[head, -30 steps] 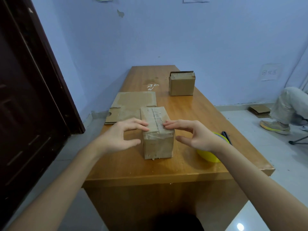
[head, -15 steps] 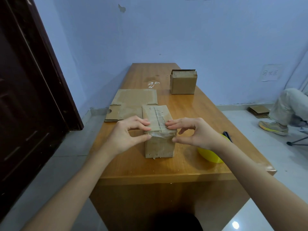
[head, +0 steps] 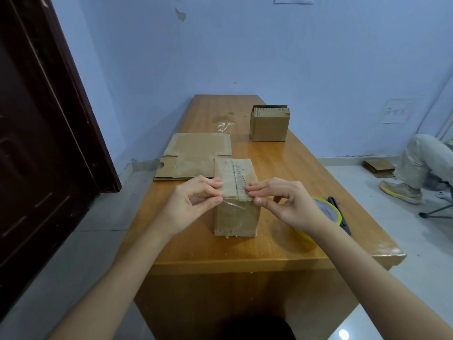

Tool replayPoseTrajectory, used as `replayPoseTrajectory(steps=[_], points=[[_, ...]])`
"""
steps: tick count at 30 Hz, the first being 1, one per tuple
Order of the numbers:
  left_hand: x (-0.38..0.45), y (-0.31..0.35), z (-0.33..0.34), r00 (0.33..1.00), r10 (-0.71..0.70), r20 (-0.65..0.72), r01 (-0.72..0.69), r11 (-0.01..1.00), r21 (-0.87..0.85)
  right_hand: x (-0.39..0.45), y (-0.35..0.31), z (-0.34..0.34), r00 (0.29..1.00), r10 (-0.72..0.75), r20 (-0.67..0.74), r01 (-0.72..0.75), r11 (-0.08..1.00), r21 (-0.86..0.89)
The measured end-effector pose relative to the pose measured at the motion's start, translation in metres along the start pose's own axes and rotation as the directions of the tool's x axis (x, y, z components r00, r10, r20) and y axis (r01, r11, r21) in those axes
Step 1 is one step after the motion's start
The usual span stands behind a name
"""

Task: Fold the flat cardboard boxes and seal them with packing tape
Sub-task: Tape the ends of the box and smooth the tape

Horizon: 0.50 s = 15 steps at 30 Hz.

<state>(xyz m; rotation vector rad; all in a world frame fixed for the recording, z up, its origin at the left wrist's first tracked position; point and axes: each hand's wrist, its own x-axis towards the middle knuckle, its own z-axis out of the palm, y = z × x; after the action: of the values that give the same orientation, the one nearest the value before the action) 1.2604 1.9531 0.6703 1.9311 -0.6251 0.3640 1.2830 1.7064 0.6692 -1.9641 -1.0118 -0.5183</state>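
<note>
A folded cardboard box (head: 236, 217) stands near the front of the wooden table (head: 282, 246), with clear tape along its top seam. My left hand (head: 193, 202) pinches the near top left corner of the box, thumb on a loose strip of clear tape (head: 234, 204). On the near top right corner my right hand (head: 286, 203) pinches the edge with curled fingers. A yellow tape roll (head: 326, 212) lies behind my right wrist, partly hidden. A flat cardboard box (head: 193, 155) lies to the left behind the folded one.
A second folded box (head: 269, 123) stands farther back on the right. A dark tool (head: 339, 214) lies by the tape roll. Dark door (head: 36, 131) at left. A seated person's leg (head: 421, 163) and flat cardboard (head: 378, 168) are on the floor at right.
Both hands went from lying flat on the box top to pinching its near top corners. The view has shifted slightly.
</note>
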Motion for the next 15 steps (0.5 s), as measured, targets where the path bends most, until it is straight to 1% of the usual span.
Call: replayPoseTrajectory(steps=[4, 6, 8, 10, 12, 15], points=[[-0.001, -0.005, 0.001, 0.999, 0.031, -0.013, -0.03, 0.996, 0.089, -0.003, 0.001, 0.005, 1.0, -0.003, -0.03, 0.002, 1.0, -0.028], [-0.002, -0.005, 0.002, 1.0, 0.025, -0.017, -0.024, 0.999, 0.044, -0.002, 0.002, 0.006, 0.999, 0.021, -0.046, -0.021, 1.0, 0.003], [-0.001, -0.003, 0.003, 1.0, 0.004, -0.02, -0.004, 1.0, -0.024, -0.001, 0.002, 0.004, 0.998, 0.059, -0.036, -0.057, 0.997, 0.058], [-0.004, -0.002, 0.004, 0.999, -0.029, -0.034, 0.027, 0.998, -0.053, 0.0, 0.002, 0.002, 0.996, 0.084, -0.027, -0.081, 0.993, 0.085], [-0.014, -0.001, 0.011, 0.994, -0.103, -0.033, 0.1, 0.992, -0.074, -0.002, 0.002, 0.004, 0.995, 0.089, -0.043, -0.085, 0.992, 0.088], [-0.036, 0.002, 0.04, 0.958, -0.283, 0.045, 0.286, 0.94, -0.186, -0.009, 0.001, 0.017, 0.99, 0.083, -0.112, -0.075, 0.994, 0.076]])
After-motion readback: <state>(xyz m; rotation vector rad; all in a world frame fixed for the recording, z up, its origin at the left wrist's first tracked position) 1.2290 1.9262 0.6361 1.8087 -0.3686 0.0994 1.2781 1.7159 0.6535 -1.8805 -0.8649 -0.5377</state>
